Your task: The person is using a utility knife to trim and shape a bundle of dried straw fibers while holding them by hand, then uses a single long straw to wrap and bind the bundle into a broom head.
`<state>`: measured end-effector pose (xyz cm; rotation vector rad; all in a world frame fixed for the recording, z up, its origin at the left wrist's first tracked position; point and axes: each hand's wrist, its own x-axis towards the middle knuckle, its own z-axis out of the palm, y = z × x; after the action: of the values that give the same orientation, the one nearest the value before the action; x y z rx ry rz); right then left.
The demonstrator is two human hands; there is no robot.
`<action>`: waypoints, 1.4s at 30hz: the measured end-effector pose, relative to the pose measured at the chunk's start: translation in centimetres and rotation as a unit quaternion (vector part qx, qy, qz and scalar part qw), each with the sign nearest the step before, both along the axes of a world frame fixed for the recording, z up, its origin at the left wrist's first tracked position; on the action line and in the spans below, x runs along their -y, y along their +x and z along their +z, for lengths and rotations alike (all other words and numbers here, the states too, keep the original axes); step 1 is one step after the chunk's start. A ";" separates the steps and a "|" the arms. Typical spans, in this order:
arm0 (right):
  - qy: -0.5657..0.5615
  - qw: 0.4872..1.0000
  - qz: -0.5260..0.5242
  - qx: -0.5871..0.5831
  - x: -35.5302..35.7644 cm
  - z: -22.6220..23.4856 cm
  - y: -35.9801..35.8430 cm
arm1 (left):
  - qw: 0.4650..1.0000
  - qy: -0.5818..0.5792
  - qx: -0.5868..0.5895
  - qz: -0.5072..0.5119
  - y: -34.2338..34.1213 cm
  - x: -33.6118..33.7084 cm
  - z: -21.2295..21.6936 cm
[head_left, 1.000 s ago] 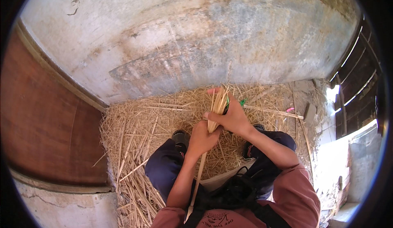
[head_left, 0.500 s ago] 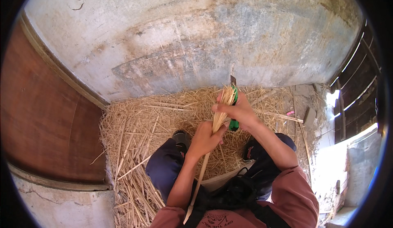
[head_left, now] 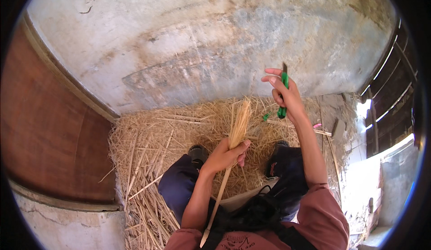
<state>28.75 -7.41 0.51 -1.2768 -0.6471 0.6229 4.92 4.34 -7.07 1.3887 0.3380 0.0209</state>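
From the head view, the left hand [head_left: 223,155] is clamped around a pale stick [head_left: 226,169] whose upper end is split into a fan of thin strips, held upright over the lap. The right hand [head_left: 286,98] is raised well apart from it, fingers closed around a green-handled knife [head_left: 283,95] with its dark blade pointing up. Loose straw [head_left: 148,146] covers the floor below, against a stained grey wall [head_left: 215,48]. Dark shoes [head_left: 197,153] rest on the straw.
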 end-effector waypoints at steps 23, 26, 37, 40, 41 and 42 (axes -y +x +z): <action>-0.025 0.989 0.099 -0.111 -1.0 -3.6 -6.5 | 0.921 0.367 0.064 0.118 1.3 2.1 1.1; -0.009 0.985 0.131 -0.110 -1.1 -4.2 -5.5 | 0.933 0.328 0.092 0.114 1.1 1.5 -0.8; 0.079 0.974 0.143 -0.155 -1.4 -3.6 -5.6 | 0.970 0.216 0.104 0.049 1.0 1.5 0.7; 0.098 0.965 0.147 -0.192 -1.4 -3.5 -5.5 | 0.971 0.206 0.110 0.051 1.1 1.7 1.1; 0.104 0.963 0.144 -0.202 -1.4 -3.5 -5.4 | 0.978 0.179 0.099 0.053 1.1 2.0 1.2; 0.120 0.959 0.141 -0.215 -1.4 -3.5 -5.2 | 0.983 0.152 0.088 0.055 1.1 2.2 1.2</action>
<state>23.53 -6.03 -2.96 -0.7905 -0.5235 0.9914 6.06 2.18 -5.85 1.6550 0.2712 0.2947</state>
